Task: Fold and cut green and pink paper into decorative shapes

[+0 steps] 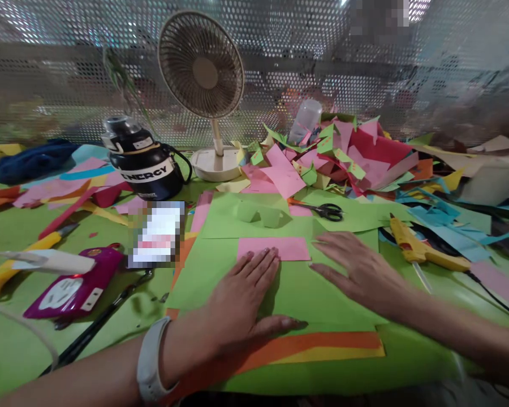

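Note:
A pink paper rectangle (pixel 294 249) lies on a large green sheet (pixel 190 277). My left hand (pixel 246 297) rests flat, its fingertips over the left part of the pink paper and its thumb stretched out across the green sheet. Just right of the pink paper is my right hand (pixel 354 268), fingers apart and holding nothing; whether it touches the sheet I cannot tell. Behind the pink paper sit folded green paper pieces (pixel 265 213) and scissors (pixel 328 211) with dark handles. Orange paper (pixel 322 342) and yellow paper (pixel 335 353) stick out under the near edge of the green sheet.
A glue gun (pixel 424 246) lies at right. Behind are a fan (pixel 203 73), a black bottle (pixel 146 164) and a heap of paper scraps (pixel 348 152). On the left lie a phone (pixel 159 234), a purple device (pixel 78 285) with a white plug, and a yellow-handled cutter (pixel 29 257).

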### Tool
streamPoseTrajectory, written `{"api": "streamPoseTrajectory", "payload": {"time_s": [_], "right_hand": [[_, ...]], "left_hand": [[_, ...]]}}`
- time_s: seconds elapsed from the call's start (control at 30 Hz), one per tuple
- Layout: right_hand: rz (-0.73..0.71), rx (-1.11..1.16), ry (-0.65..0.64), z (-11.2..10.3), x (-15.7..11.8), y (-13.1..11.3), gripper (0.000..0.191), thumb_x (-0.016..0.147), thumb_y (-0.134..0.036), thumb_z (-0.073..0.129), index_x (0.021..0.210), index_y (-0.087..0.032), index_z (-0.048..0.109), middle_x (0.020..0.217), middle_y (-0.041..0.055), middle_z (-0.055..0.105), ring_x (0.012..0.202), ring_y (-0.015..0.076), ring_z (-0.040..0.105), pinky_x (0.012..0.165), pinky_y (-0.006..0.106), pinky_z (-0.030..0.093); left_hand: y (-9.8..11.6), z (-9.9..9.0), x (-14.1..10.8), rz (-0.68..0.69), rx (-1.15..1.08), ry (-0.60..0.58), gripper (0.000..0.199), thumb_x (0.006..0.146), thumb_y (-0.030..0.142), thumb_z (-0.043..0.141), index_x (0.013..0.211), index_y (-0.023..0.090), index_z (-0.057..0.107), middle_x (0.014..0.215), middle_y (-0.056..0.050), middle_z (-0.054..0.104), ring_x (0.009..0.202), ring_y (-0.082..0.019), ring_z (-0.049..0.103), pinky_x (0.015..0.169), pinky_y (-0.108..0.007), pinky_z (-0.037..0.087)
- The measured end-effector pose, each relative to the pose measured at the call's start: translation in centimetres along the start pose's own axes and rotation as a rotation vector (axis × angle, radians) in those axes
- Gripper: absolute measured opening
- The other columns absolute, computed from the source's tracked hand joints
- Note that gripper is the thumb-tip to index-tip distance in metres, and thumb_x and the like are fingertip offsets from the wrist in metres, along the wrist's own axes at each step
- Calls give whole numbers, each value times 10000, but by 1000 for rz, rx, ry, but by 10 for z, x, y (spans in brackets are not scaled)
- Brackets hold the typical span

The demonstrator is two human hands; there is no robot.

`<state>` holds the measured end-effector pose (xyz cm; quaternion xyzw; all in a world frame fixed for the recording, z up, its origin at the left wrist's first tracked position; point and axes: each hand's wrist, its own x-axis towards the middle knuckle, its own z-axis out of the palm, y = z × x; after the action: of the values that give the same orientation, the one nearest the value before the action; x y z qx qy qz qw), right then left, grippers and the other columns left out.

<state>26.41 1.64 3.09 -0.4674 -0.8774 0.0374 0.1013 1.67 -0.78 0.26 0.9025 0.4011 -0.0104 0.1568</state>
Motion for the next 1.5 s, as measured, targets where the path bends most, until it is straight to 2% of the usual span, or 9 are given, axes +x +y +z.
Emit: {"api": "streamPoseTrajectory", "payload": {"time_s": [0.07, 0.17, 0.33, 0.53, 0.9, 1.03, 1.27, 1.4, 1.5], "right_hand": [[161, 136, -105, -12, 18, -1, 373, 953, -452, 426, 946, -178, 679, 955, 105, 733, 880, 247, 678, 793, 385, 516], [351, 511, -461, -14, 53, -2, 320, 890, -444, 537, 779, -157, 626, 672, 43, 699, 489, 133, 629, 493, 246, 461], [464, 772, -793, 8, 86, 4, 361, 805, -411, 677, 584, -147, 567, 496, -17, 624, 396, 78, 577, 401, 180, 360], [534, 809, -799, 13, 83, 7, 400, 738, -443, 747, 548, -144, 563, 459, -18, 630, 407, 78, 587, 409, 181, 350], [723, 754, -753, -18, 48, 33, 375, 684, -388, 784, 510, -152, 550, 457, -17, 621, 383, 62, 553, 365, 170, 316], [655, 765, -681, -24, 58, 17, 319, 740, -345, 743, 553, -162, 561, 460, -34, 616, 364, 61, 535, 388, 183, 357], [587, 687, -801, -1, 78, 3, 429, 824, -397, 680, 508, -133, 558, 408, -9, 590, 401, 76, 580, 391, 169, 325], [579, 694, -796, 5, 77, 10, 390, 818, -378, 693, 543, -129, 572, 435, -13, 613, 409, 71, 589, 386, 165, 318], [572, 688, -799, 4, 77, 10, 373, 835, -354, 675, 552, -128, 586, 438, -9, 624, 410, 81, 598, 409, 175, 350]], "left_hand": [[-1, 0, -1, 9, -10, 32, 976, 850, 775, 251, 1497, 46, 204, 1550, -194, 133, 1437, -338, 123, 1161, -522, 176], [-2, 1, -1, 17, -1, 46, 965, 856, 768, 252, 1499, 51, 197, 1551, -188, 123, 1438, -334, 112, 1166, -517, 159], [1, 0, 0, 12, 19, 25, 981, 856, 771, 237, 1490, 23, 202, 1547, -198, 112, 1436, -331, 118, 1164, -511, 166], [-3, 5, -1, 41, 41, 68, 938, 869, 749, 266, 1502, 60, 194, 1552, -189, 133, 1436, -327, 129, 1163, -505, 176], [-3, 3, -1, 32, 27, 59, 932, 870, 748, 257, 1504, 68, 194, 1553, -188, 130, 1436, -330, 122, 1159, -519, 173], [-3, 3, -1, 29, 23, 52, 929, 871, 743, 265, 1500, 62, 205, 1555, -186, 131, 1437, -327, 135, 1162, -511, 161], [-9, -18, 2, 33, -70, 68, 779, 897, 661, 380, 1450, 114, 362, 1528, -176, 317, 1381, -308, 346, 1099, -450, 322], [-22, -47, 22, -241, -190, 240, 497, 899, 578, 429, 925, 157, 691, 970, -133, 725, 866, -277, 677, 750, -383, 508], [-28, -59, 45, -309, -528, -88, 523, 869, 576, 471, 555, 179, 602, 522, -48, 646, 489, -180, 620, 533, -286, 470]]}}
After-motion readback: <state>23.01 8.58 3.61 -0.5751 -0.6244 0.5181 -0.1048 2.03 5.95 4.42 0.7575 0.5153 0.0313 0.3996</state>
